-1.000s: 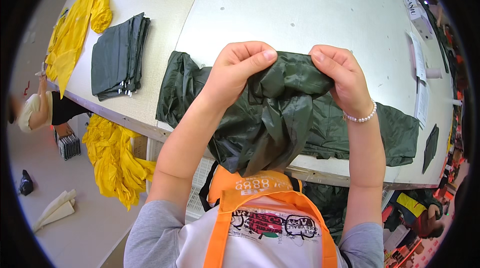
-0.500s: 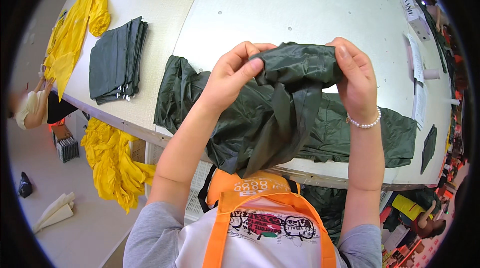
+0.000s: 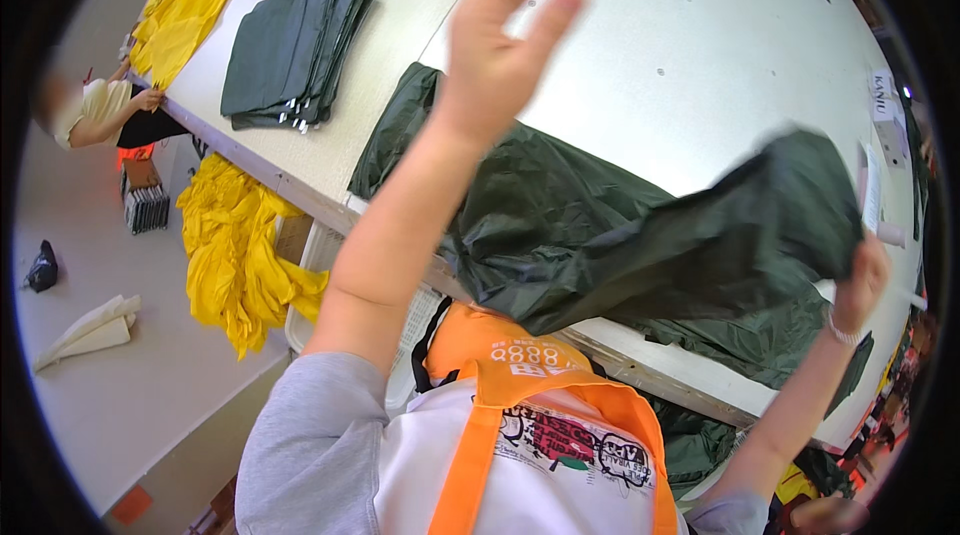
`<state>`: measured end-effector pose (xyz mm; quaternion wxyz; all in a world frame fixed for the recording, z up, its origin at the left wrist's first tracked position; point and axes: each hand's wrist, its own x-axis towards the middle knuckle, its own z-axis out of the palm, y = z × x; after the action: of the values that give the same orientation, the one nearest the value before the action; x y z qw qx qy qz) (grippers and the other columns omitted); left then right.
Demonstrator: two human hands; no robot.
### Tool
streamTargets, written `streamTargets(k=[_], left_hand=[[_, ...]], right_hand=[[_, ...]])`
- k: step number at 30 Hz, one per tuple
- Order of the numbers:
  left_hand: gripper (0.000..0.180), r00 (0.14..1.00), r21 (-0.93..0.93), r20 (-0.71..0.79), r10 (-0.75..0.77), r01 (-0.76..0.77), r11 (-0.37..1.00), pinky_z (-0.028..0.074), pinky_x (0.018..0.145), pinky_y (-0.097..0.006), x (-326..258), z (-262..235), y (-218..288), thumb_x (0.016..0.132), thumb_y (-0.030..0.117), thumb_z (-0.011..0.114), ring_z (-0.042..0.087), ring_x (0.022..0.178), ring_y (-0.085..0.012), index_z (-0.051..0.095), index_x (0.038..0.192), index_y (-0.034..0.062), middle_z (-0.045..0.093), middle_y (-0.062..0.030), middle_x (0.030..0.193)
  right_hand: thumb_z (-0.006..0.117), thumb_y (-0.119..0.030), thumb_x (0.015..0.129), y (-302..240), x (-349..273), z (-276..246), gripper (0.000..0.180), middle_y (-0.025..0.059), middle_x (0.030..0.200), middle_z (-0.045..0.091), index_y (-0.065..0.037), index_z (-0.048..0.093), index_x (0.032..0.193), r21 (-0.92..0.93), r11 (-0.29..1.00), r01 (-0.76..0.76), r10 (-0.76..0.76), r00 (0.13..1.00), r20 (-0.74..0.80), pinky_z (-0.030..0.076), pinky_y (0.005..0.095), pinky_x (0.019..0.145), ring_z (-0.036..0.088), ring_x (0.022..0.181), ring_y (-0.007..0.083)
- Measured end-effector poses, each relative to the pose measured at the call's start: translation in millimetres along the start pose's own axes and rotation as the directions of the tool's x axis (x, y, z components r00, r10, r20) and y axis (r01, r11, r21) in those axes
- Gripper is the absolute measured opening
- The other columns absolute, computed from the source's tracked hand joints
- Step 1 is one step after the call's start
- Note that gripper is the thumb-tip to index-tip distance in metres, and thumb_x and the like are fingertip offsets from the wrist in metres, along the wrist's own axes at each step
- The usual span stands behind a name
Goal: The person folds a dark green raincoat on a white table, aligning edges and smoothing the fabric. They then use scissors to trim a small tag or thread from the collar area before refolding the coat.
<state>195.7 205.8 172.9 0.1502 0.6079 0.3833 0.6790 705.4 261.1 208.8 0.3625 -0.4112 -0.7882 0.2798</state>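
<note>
Dark green garment [image 3: 700,245] hangs over the desk [image 3: 700,55] edge, clamped at 3 o'clock by the right hand [image 3: 862,280]. At 12 o'clock the left hand [image 3: 505,35] is raised, fingers spread, holding nothing.

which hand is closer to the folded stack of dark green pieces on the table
Left. The left hand is raised, open, just right of the folded stack; the right hand grips the dark green garment far right.

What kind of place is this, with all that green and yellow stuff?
Probably a clothing workshop. A long white table carries a neat stack of folded dark green pieces, yellow garments hang off its edge, and the right hand lifts a dark green garment.
</note>
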Motion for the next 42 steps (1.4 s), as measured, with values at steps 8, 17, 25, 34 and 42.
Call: streamTargets(k=[8, 17, 25, 34, 42], left_hand=[[0.061, 0.811, 0.754, 0.325, -0.486, 0.088, 0.651, 0.038, 0.103, -0.041, -161.1, -129.2, -68.6, 0.067, -0.014, 0.044, 0.049, 0.121, -0.0342, 0.052, 0.126, 0.0030, 0.055, -0.0180, 0.126], [0.065, 0.782, 0.799, 0.290, -0.551, 0.119, 0.590, 0.039, 0.098, -0.039, -152.7, -114.7, -85.0, 0.076, 0.003, 0.061, 0.047, 0.124, -0.0312, 0.043, 0.137, 0.0140, 0.046, -0.0103, 0.140], [0.050, 0.785, 0.794, 0.269, -0.558, 0.147, 0.590, 0.040, 0.087, -0.037, -151.9, -125.8, -125.2, 0.078, 0.010, 0.060, 0.053, 0.118, -0.0240, 0.050, 0.127, 0.0172, 0.049, -0.0034, 0.139], [0.051, 0.885, 0.872, -0.114, -0.452, 0.307, 0.381, 0.050, 0.076, -0.046, -139.2, -125.9, -159.0, 0.080, 0.010, 0.052, 0.062, 0.089, -0.0360, 0.046, 0.129, 0.0209, 0.051, -0.0102, 0.131], [0.049, 0.873, 0.829, 0.204, -0.443, 0.086, 0.552, 0.049, 0.082, -0.044, -134.4, -141.2, -156.6, 0.073, 0.001, 0.052, 0.060, 0.099, -0.0342, 0.052, 0.120, 0.0149, 0.051, -0.0043, 0.134]], right_hand=[[0.052, -0.027, 0.095, 136.8, -271.3, -59.6, 0.034, 0.0090, 0.109, 0.062, -0.002, 0.059, 0.118, 0.002, 0.698, -0.716, 0.655, 0.637, -0.408, 0.047, 0.0298, 0.086, 0.059, 0.093, 0.0163], [0.052, -0.077, 0.076, 115.8, -162.8, -17.7, 0.093, 0.0124, 0.107, 0.064, 0.003, 0.055, 0.123, 0.239, 0.209, -0.948, 0.975, 0.183, -0.127, 0.046, 0.0289, 0.084, 0.060, 0.087, 0.0171], [0.054, -0.028, 0.094, 27.8, -120.5, -60.5, 0.039, 0.0071, 0.112, 0.063, 0.003, 0.062, 0.116, -0.147, 0.702, -0.697, 0.680, 0.717, -0.151, 0.042, 0.0283, 0.092, 0.056, 0.103, 0.0141], [0.051, -0.030, 0.092, -204.8, -244.7, -156.8, 0.042, 0.0099, 0.111, 0.064, 0.002, 0.060, 0.117, -0.410, 0.689, -0.598, 0.059, 0.610, -0.790, 0.044, 0.0336, 0.090, 0.058, 0.101, 0.0199], [0.049, -0.032, 0.090, -160.3, -304.5, -135.7, 0.045, 0.0124, 0.110, 0.064, 0.002, 0.059, 0.118, -0.036, 0.749, -0.662, 0.396, 0.490, -0.777, 0.047, 0.0383, 0.088, 0.060, 0.100, 0.0250]])
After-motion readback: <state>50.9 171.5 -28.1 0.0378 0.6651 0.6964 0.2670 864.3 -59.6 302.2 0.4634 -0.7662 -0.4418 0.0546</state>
